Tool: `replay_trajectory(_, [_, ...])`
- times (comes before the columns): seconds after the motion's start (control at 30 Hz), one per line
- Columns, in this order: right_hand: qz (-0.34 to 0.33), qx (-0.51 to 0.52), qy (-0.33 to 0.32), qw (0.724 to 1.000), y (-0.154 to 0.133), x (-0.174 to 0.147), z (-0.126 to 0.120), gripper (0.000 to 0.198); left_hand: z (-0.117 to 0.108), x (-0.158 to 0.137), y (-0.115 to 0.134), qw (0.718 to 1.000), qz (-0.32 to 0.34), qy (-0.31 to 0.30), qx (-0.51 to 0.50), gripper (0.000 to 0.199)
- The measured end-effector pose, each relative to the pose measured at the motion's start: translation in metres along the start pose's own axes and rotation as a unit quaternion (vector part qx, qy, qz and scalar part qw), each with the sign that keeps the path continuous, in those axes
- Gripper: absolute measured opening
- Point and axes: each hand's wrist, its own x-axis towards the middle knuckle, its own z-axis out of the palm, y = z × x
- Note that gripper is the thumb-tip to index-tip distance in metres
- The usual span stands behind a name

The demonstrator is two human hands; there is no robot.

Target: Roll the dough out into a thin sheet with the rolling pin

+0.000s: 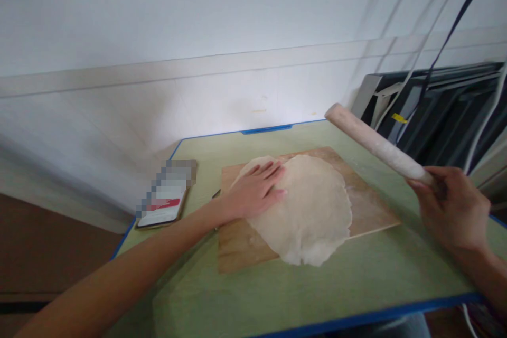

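Note:
A wide, thin sheet of rolled dough [307,206] lies over a wooden board [372,208], its ragged near edge hanging past the board. My left hand [257,187] rests flat on the dough's left part, fingers stretched out. Off to the right, my right hand [453,206] grips one end of a rolling pin [376,148]. The pin is raised above the table, apart from the dough, and slants up to the left. Its surface looks whitish, as if dusted with flour.
The board lies on a pale green table [190,296] with blue edging. A phone [162,211], partly blurred out, lies at the table's left. Dark flat panels [455,116] lean at the right, with cables [439,58] hanging before them. A white wall [237,16] stands behind.

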Motion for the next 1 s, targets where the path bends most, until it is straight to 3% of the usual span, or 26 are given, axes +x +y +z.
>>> replay_trajectory(0.13, [-0.030,0.027,-0.036,0.999,-0.001,0.002,0.000,0.021,0.003,0.003,-0.024,0.994,-0.108,0.006,0.006,0.064])
replay_trajectory(0.2, [-0.049,0.048,-0.077,0.995,-0.005,0.006,0.001,0.024,0.000,0.002,-0.034,0.989,-0.139,0.040,0.003,0.064])
replay_trajectory(0.33, [-0.116,0.062,-0.190,0.973,-0.030,0.022,0.011,0.031,-0.024,0.001,-0.049,0.971,-0.172,0.153,-0.057,0.059])
replay_trajectory(0.43, [-0.180,0.056,-0.245,0.951,-0.056,0.035,0.026,0.034,-0.045,0.002,-0.052,0.963,-0.161,0.174,-0.131,0.056])
replay_trajectory(0.53, [-0.228,0.070,-0.277,0.931,-0.074,0.045,0.041,0.037,-0.047,0.004,-0.049,0.976,-0.110,0.131,-0.135,0.049])
replay_trajectory(0.67, [-0.245,0.110,-0.336,0.903,-0.078,0.055,0.052,0.039,-0.026,0.010,-0.047,0.990,-0.057,0.047,-0.122,0.045])
replay_trajectory(0.77, [-0.250,0.145,-0.360,0.887,-0.073,0.066,0.061,0.044,-0.019,0.018,-0.050,0.988,-0.056,0.023,-0.140,0.051])
replay_trajectory(0.9, [-0.239,0.157,-0.446,0.848,-0.069,0.084,0.078,0.059,-0.028,0.033,-0.053,0.989,-0.071,-0.032,-0.122,0.050])
replay_trajectory(1.0, [-0.204,0.136,-0.465,0.851,-0.071,0.095,0.094,0.068,-0.035,0.044,-0.054,0.990,-0.058,-0.078,-0.100,0.053])
